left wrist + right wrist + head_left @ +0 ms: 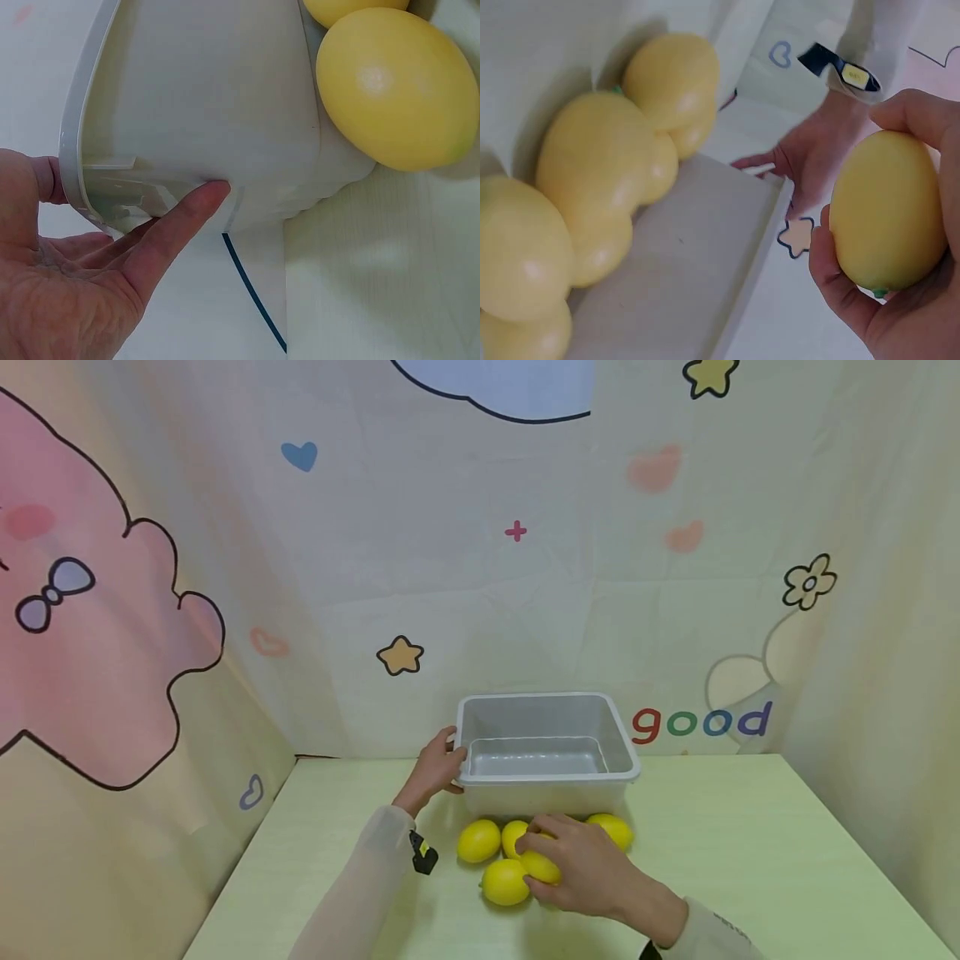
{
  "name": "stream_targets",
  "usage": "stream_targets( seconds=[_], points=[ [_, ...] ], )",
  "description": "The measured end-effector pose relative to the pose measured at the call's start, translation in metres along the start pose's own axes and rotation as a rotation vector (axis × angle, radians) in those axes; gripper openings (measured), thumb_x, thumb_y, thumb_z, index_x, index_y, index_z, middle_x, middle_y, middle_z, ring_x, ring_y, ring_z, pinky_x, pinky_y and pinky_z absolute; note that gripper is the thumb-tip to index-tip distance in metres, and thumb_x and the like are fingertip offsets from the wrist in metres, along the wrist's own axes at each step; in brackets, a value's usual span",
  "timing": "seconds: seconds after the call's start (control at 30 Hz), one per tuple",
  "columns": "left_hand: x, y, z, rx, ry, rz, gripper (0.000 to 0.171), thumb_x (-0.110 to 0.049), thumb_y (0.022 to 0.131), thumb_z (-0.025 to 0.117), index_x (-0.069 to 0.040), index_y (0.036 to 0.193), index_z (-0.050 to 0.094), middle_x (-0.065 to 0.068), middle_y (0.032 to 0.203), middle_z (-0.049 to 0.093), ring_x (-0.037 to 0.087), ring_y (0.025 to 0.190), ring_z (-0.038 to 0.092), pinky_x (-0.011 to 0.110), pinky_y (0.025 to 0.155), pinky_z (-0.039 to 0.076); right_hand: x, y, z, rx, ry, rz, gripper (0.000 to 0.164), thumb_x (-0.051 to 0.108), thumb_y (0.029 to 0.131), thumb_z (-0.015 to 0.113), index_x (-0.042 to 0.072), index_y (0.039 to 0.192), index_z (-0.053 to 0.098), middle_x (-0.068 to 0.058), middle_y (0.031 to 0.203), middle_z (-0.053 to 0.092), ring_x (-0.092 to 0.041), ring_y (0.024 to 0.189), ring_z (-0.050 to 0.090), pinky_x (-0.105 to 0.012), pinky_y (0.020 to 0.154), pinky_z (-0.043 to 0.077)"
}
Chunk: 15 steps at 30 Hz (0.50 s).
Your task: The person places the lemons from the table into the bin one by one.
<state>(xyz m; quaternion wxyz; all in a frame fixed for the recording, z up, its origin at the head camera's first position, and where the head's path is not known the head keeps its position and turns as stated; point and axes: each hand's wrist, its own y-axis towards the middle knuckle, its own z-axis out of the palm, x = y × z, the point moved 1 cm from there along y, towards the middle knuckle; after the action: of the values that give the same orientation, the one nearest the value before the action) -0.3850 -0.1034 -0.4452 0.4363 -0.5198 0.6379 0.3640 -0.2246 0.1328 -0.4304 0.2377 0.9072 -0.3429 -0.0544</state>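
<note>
A white plastic bin point(549, 797) stands at the back of the table, its bare inner floor visible from above. My left hand point(437, 764) grips its left rim, the thumb over the edge and the other fingers against the outer wall, as the left wrist view shows close up. In my right hand point(581, 868) is a yellow lemon point(889, 214), held between thumb and curled fingers just in front of the bin. Around that hand, more lemons lie on the table: one at the left point(478, 841), one nearer me point(505, 882), one at the right point(611, 831), and another partly hidden behind the fingers.
The pale green table point(720, 860) spreads out to both sides of the bin. Directly behind the bin hangs a printed curtain point(450, 568) with stars, hearts and the word "good". Several lemons point(592, 154) sit close along the bin's front wall, which reflects them.
</note>
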Motion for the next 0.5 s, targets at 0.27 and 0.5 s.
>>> stream_targets(
  seconds=[0.27,0.5],
  points=[
    [-0.001,-0.002,-0.003,0.005,-0.019,-0.013,0.064,-0.024,0.098,0.048,-0.013,0.156,0.024,0.023,0.151,0.042,0.045,0.115,0.061,0.043,0.061,0.061,-0.014,0.022,-0.028,-0.108,-0.031,-0.043,0.027,0.034,0.078,0.078,0.023,0.101,0.067,0.007,0.098,0.062,-0.01,0.083,0.059,-0.02,0.065,0.051],
    [0.0,0.002,-0.003,0.017,-0.042,-0.021,0.063,-0.024,0.096,0.049,-0.014,0.154,0.028,0.021,0.149,0.046,0.046,0.115,0.06,0.044,0.06,0.061,-0.024,0.036,-0.048,-0.135,-0.075,0.012,0.026,0.033,0.077,0.078,0.024,0.1,0.069,0.006,0.097,0.065,-0.012,0.085,0.061,-0.022,0.063,0.054]
  ],
)
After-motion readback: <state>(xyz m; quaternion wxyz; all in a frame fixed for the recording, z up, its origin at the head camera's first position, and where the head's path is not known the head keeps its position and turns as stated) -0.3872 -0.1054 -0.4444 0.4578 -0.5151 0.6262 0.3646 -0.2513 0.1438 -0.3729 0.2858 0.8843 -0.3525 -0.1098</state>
